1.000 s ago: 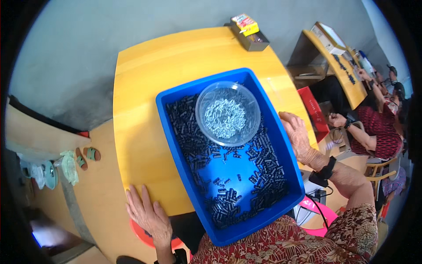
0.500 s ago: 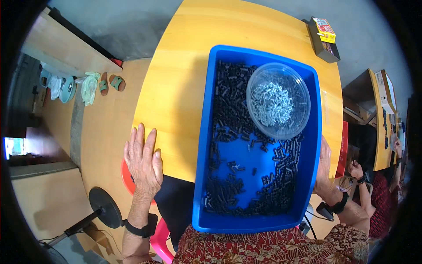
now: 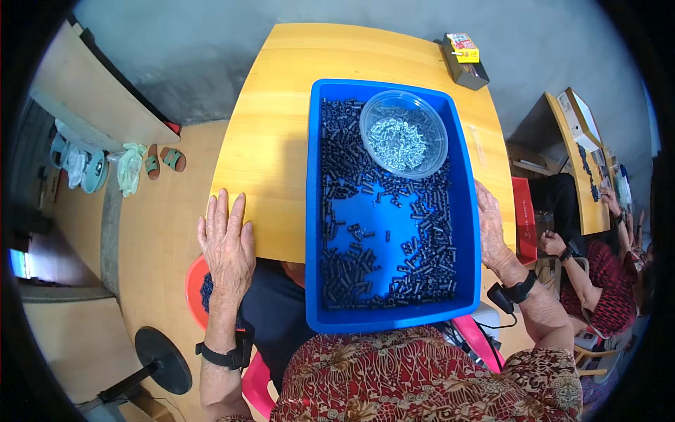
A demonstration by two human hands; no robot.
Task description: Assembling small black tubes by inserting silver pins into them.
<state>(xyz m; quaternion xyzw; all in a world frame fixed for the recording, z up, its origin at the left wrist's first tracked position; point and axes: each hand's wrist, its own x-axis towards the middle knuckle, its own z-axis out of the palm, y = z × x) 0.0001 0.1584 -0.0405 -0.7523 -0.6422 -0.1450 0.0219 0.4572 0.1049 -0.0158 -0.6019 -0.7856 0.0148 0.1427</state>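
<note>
A: Out on the left, sandals (image 3: 163, 162) with green straps, and then a round red basin (image 3: 193, 295), glossy, with dark bits (image 3: 206, 291) inside!

B: Above it, the left hand (image 3: 228, 250), palm down, fingers straight and spread, gripping nothing, lying over the corner of the smooth yellow wood-grained table (image 3: 267, 169).

A: And here's the big one: a blue tray (image 3: 394, 321), rectangular, rounded at the corners, its near end jutting past the table's edge!

B: What's in it?

A: Short black pieces (image 3: 344, 271), stubby, rod-like, banked all round the sides, with bare blue bottom showing through the middle.

B: And at the tray's far right, that round see-through tub (image 3: 437, 133), holding a loose pile of tiny, shiny silvery pieces (image 3: 398, 144)!

A: Across to the right hand (image 3: 492, 225), at the tray's outer right wall. Pinching it?

B: Can't tell; the fingers are partly hidden.

A: Farther right, a red box (image 3: 524, 218) beside the table.
</note>
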